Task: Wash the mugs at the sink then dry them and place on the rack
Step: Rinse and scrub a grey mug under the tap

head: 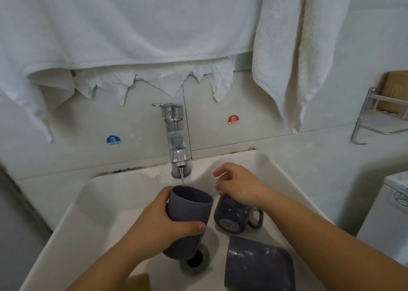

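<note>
My left hand grips a tall plain grey mug, tilted with its mouth under the chrome faucet. A thin stream of water runs into it. My right hand holds the rim of a speckled dark mug with a handle, tipped so that its base faces me, just right of the first mug. A third grey mug lies in the white sink at the lower right. A metal wall rack hangs at the far right.
The drain sits below the held mug. A yellow sponge lies at the sink's near edge. White towels hang over the wall above the faucet. A white appliance stands at the right.
</note>
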